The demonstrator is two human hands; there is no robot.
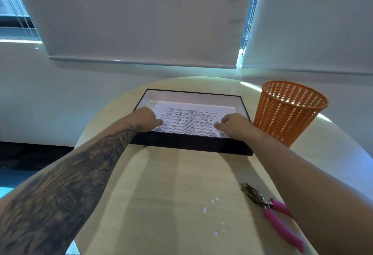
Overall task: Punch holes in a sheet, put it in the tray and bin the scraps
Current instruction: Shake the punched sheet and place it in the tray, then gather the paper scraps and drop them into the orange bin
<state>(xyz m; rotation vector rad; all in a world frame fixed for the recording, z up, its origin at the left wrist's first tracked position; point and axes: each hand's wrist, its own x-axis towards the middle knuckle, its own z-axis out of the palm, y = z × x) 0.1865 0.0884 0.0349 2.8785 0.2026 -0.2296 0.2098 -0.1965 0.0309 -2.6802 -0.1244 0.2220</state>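
A printed sheet lies inside the black tray with a white inside, at the far middle of the round table. My left hand rests on the sheet's left edge and my right hand on its right edge, fingers pressing down on the paper. A hole punch with pink handles lies on the table near my right forearm. Several small white paper scraps are scattered on the tabletop in front of me. An orange mesh bin stands to the right of the tray.
The pale wooden round table ends close behind the tray. A white wall and drawn roller blinds lie beyond it. Dark floor shows to the left.
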